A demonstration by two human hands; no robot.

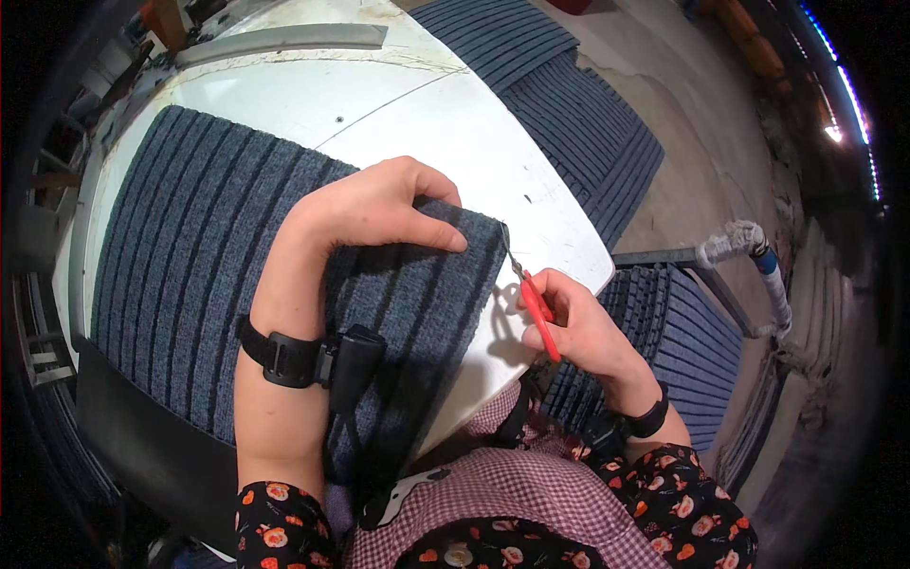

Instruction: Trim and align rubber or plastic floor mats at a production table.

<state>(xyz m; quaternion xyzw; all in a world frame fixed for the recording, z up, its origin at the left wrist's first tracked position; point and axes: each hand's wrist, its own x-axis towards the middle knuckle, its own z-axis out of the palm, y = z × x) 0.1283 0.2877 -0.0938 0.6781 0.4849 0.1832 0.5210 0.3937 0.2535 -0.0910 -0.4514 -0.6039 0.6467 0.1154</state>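
Observation:
A blue-grey ribbed carpet mat [209, 256] lies across the white table in front of me. My left hand [379, 204] grips its far edge near the right corner, the thumb pressed on the ribbed face and the other fingers partly hidden beyond the edge. My right hand [583, 327] is closed around red-handled snips [536, 308]. Their thin metal tips point up at the mat's right corner, where a dark thread-like strand shows beside the edge. Whether the blades touch the strand, I cannot tell.
The white table [408, 109] has a rounded corner at the right. A grey strip [284, 43] lies at its far left. Several similar mats [578, 123] are piled beyond it, with another stack [664, 341] at the lower right. A wrapped metal frame [773, 275] stands beside that stack.

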